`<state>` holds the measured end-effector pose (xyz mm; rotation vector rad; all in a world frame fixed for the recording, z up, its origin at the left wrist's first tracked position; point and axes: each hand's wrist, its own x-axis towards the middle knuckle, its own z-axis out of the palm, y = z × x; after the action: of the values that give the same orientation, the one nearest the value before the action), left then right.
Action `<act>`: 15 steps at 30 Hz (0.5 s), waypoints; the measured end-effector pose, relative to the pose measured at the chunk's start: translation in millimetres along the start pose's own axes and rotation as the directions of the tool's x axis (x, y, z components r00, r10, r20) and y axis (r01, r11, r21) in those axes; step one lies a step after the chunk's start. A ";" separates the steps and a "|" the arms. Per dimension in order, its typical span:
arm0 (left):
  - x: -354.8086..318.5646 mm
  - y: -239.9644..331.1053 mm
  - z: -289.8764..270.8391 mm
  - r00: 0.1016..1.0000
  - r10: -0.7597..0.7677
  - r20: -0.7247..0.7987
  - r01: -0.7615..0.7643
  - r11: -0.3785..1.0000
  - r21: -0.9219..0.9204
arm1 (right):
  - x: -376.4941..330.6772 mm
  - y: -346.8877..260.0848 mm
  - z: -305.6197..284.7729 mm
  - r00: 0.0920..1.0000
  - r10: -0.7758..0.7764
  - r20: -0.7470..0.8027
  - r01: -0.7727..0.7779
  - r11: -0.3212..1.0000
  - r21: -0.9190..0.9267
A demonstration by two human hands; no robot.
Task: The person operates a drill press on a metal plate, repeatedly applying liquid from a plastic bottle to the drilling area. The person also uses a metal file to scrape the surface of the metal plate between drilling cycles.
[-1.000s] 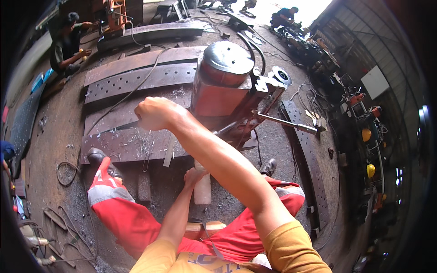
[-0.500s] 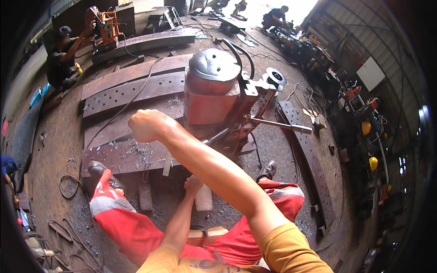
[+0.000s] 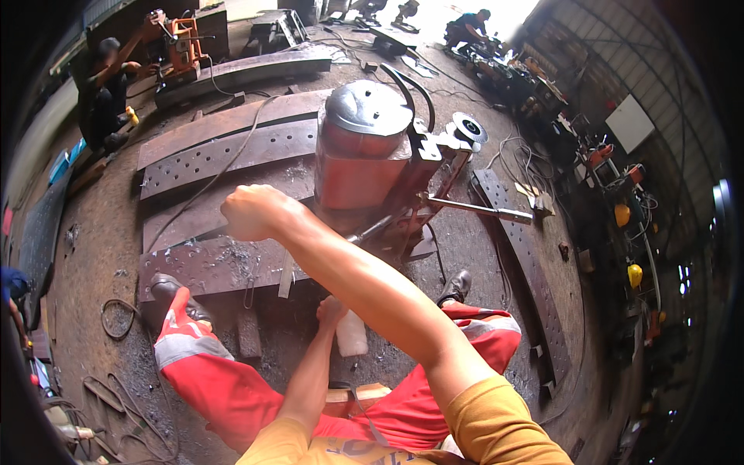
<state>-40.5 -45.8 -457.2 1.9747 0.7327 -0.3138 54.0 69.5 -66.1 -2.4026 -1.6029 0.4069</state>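
My right forearm reaches across to the left, and my right hand [image 3: 252, 212] is closed in a fist over the steel plates; what it grips, if anything, is hidden. Lower down, my left hand [image 3: 332, 310] is closed too, beside a whitish cylinder [image 3: 351, 335], and its contents do not show. In front of me stands a red magnetic drill [image 3: 360, 182] with a shiny round metal top [image 3: 367, 107]. A metal lever [image 3: 480, 209] sticks out to its right, and another rod [image 3: 373, 230] runs under my right forearm.
Steel plates with drilled holes [image 3: 232, 159] lie to the left, scattered with metal shavings. A long perforated bar [image 3: 523, 271] is on the right. Cables [image 3: 128, 411] coil on the floor. One person [image 3: 105, 93] works at an orange drill [image 3: 184, 46]; another [image 3: 467, 29] crouches far back.
My hands keep nearly the same pose, with only a slight shift of the view. At the far left, the other person's arm has come down from the orange drill's top.
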 end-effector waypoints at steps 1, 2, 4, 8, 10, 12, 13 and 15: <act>0.6 0.4 -1.1 1.000 -0.026 -0.001 0.026 0.999 0.020 | 1.2 -2.0 -0.4 1.000 0.016 0.015 -0.016 1.000 -0.001; 2.0 1.6 -2.4 0.999 -0.053 -0.004 0.054 0.998 0.039 | 1.9 -4.0 -1.0 1.000 0.010 0.015 -0.010 1.000 -0.003; -10.5 17.8 -6.2 0.995 -0.094 0.030 0.093 0.995 0.044 | -3.3 1.9 -0.2 1.000 0.022 0.019 -0.023 1.000 0.005; -5.6 15.5 -15.7 0.995 -0.084 0.060 0.083 0.996 0.028 | -0.5 -1.7 0.1 0.997 -0.068 -0.030 0.067 0.998 -0.020; -10.4 24.8 -15.2 0.987 -0.143 0.067 0.141 0.989 0.040 | 1.1 2.9 5.2 0.998 -0.055 -0.042 0.053 0.998 -0.036; -14.0 27.4 -17.1 0.985 -0.152 0.076 0.149 0.988 0.046 | -1.4 5.1 6.1 0.998 -0.039 -0.040 0.039 0.999 -0.008; -13.1 25.0 -18.1 0.987 -0.134 0.083 0.131 0.990 0.044 | -0.5 3.3 6.1 0.997 -0.052 -0.062 0.051 0.998 -0.025; -12.5 22.8 -18.9 0.989 -0.116 0.093 0.113 0.993 0.030 | -1.6 3.9 5.6 0.997 -0.057 -0.051 0.057 0.998 -0.010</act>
<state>-37.9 -42.0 -425.3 1.9310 0.7861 -0.4840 54.8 66.7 -72.5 -2.3476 -1.6495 0.3256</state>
